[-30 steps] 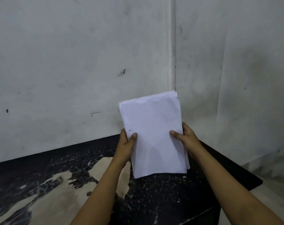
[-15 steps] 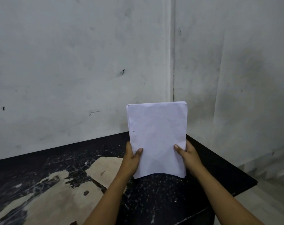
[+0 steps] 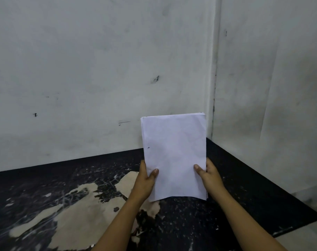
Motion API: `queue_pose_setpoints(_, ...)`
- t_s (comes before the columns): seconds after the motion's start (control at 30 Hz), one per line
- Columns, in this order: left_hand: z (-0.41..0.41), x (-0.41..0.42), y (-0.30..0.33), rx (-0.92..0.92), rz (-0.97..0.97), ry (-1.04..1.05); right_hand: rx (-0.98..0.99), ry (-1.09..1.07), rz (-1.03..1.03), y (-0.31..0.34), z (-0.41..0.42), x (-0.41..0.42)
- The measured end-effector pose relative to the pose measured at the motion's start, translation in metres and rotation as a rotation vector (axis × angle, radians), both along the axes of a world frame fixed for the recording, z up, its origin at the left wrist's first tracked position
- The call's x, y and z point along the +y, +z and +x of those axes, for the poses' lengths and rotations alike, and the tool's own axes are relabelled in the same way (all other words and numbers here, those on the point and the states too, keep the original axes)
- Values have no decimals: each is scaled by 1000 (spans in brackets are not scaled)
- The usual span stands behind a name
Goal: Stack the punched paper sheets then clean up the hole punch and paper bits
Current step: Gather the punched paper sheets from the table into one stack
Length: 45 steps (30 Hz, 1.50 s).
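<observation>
Sheets (image 3: 174, 156) upright, bottom edge at or just over the table (image 3: 262, 187) | your left hand (image 3: 145, 180) and right hand (image 3: 208, 176) pinch the side edges, thumbs in front | risk: loosen either pinch and the sheets fan out (bottom edge already bows) | punch unseen.

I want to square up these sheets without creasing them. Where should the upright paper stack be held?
By its two long side edges, low down, coming in from left and right, as the left hand and right hand do now. The paper stack stands upright and thin, so side grips keep it flat.
</observation>
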<state>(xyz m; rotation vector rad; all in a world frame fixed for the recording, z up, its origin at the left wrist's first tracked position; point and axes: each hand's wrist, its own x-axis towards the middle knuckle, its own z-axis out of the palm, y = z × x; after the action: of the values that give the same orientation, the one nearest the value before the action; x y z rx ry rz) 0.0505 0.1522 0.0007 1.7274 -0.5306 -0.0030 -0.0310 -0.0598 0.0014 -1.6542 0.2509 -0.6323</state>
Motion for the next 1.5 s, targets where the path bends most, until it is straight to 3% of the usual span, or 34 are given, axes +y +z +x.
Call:
queue_pose_setpoints(0.2,20,27,-11,51,54,61,21,-27,-53,8,25,27)
queue_pose_setpoints(0.33,53,60,-2,216,8,112,74,27,-162,30,60,50)
queue_pose_setpoints(0.47,96,104,0,391,-16,162,178,138,-140,35,107,80)
queue_pose_setpoints(0.67,150,164,-7,541,111,289,380,213,-80,8,176,129)
queue_pose_setpoints(0.97,207,201,-27,588,468,394,516,151,-279,-21,229,171)
queue_pose_setpoints(1.2,203,185,-20,435,639,428,497,110,-333,-33,238,165)
queue_pose_setpoints(1.5,134,217,-29,109,407,130,333,221,-471,-51,197,151)
